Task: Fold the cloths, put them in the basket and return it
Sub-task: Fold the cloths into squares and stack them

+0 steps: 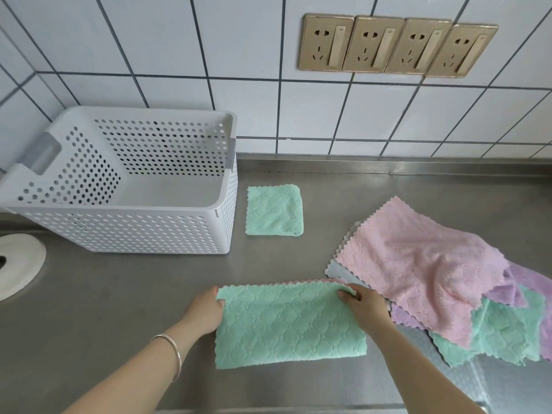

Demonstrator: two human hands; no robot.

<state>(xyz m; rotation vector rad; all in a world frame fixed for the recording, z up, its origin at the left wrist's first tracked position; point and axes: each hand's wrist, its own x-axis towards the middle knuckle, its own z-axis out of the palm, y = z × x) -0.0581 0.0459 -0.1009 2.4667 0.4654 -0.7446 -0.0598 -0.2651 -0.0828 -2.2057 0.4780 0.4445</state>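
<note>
A green cloth [286,324] lies folded in half on the steel counter in front of me. My left hand [206,309] pinches its far left corner and my right hand [366,306] pinches its far right corner. A smaller green cloth [274,210], folded into a square, lies beside the white perforated basket [125,231]. The basket stands empty at the back left. A loose pile of unfolded cloths sits to the right, with a pink cloth [418,264] on top and purple and green ones under it.
The steel counter [119,300] meets a white tiled wall with a row of gold sockets [394,46]. A round white disc [18,264] sits at the left edge. The counter's front edge runs along the bottom.
</note>
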